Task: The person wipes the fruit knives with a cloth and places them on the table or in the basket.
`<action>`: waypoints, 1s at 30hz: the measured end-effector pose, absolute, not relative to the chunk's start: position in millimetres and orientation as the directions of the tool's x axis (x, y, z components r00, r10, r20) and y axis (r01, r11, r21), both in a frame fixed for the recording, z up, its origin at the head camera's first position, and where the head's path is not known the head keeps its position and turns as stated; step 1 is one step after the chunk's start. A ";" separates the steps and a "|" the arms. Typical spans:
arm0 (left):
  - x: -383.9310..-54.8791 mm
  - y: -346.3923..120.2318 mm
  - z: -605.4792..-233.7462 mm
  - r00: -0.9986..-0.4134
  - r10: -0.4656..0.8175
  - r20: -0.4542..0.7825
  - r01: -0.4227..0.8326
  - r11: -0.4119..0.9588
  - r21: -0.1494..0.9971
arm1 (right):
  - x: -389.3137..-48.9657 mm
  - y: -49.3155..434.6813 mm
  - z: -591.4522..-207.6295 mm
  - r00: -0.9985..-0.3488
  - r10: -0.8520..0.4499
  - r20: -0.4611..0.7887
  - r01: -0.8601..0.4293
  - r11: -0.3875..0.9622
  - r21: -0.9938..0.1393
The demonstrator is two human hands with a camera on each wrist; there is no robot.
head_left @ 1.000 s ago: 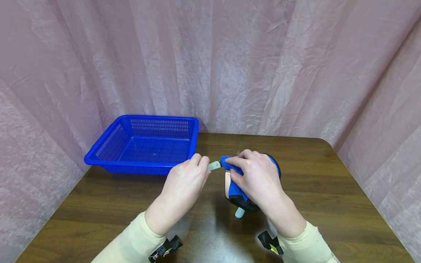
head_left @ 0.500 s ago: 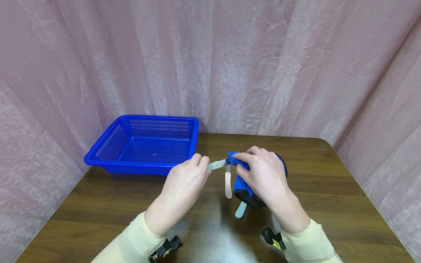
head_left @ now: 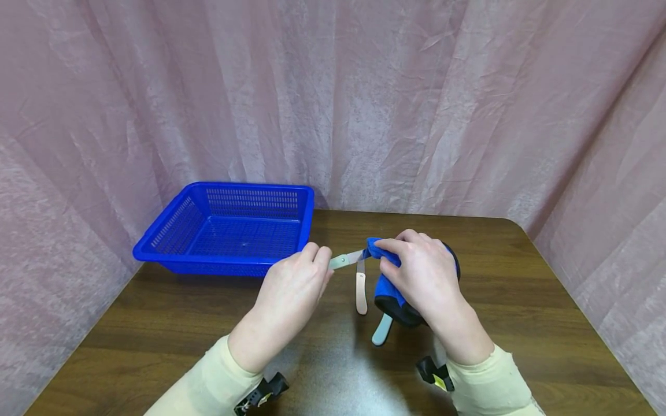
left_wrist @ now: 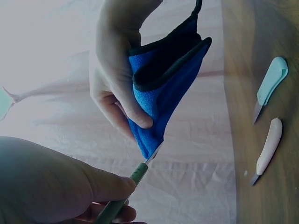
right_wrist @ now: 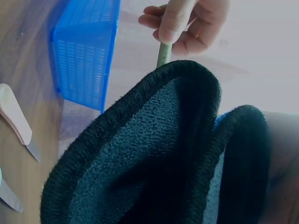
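Observation:
My left hand [head_left: 296, 280] grips a small knife by its pale green handle [head_left: 339, 262], the blade pointing right. With thumb and fingers, my right hand [head_left: 421, 274] pinches a blue cloth [head_left: 387, 289] with black edging, folded over the blade's tip end. Bare blade shows between handle and cloth. Seen from the left wrist, the cloth [left_wrist: 170, 100] hangs in folds with its pinched corner at the knife tip. Dark folds of the cloth [right_wrist: 135, 126] fill much of the right wrist view and hide the blade there.
A cream-handled knife [head_left: 361, 293] lies on the wooden table [head_left: 520, 300] below the held blade. Nearby lies a light-blue-handled knife [head_left: 382, 330], partly under the cloth in the head view. A blue plastic basket [head_left: 244, 268] stands at back left, before a pink curtain [head_left: 364, 115].
My right hand has slid the cloth rightward along the blade, away from my left hand, baring more metal. The cream-handled knife has come into fuller view. My left hand stays put.

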State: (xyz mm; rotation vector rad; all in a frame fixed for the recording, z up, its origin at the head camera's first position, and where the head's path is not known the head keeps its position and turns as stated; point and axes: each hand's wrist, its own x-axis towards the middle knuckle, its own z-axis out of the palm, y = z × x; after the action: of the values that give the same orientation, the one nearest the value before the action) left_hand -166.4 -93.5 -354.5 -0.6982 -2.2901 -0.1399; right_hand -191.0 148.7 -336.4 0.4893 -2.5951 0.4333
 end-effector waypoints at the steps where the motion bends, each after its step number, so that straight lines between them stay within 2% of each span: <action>1: -166.5 -93.5 -354.3 -0.591 0.443 0.675 0.523 0.847 -0.097 | -191.2 149.1 -336.4 -0.831 -0.261 0.491 -0.407 0.887 -0.218; 30: -167.6 -96.1 -353.9 -0.582 0.440 0.685 0.532 0.842 -0.088 | -195.3 169.7 -328.5 -0.871 -0.162 0.464 -0.311 0.913 -0.265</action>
State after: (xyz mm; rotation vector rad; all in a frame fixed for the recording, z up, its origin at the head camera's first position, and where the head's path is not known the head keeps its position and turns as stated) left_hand -167.6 -96.1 -353.9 -0.7041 -2.2796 -0.1630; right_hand -195.3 169.7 -328.5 0.3425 -2.6317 0.4645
